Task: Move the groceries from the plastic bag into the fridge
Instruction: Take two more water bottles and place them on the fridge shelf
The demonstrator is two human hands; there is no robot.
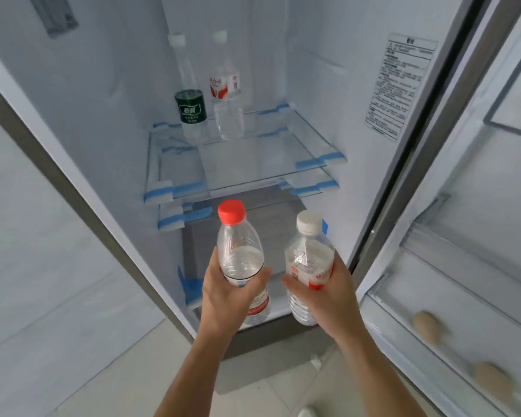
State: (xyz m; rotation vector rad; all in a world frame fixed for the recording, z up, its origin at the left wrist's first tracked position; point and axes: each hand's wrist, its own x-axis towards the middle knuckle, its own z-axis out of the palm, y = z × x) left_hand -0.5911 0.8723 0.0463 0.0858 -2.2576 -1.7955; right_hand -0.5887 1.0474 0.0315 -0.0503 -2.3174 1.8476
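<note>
My left hand grips a clear water bottle with a red cap upright in front of the open fridge. My right hand grips a second clear bottle with a white cap and a red and white label, also upright. Both bottles are held side by side, below the front edge of the glass shelf. At the back of that shelf stand a green-labelled bottle and a red-labelled bottle. The plastic bag is out of sight.
The fridge door stands open on the right, and two pale eggs lie in its lower rack. Blue tape and foam hold the shelf corners. A grey wall panel fills the left, pale floor tiles lie below.
</note>
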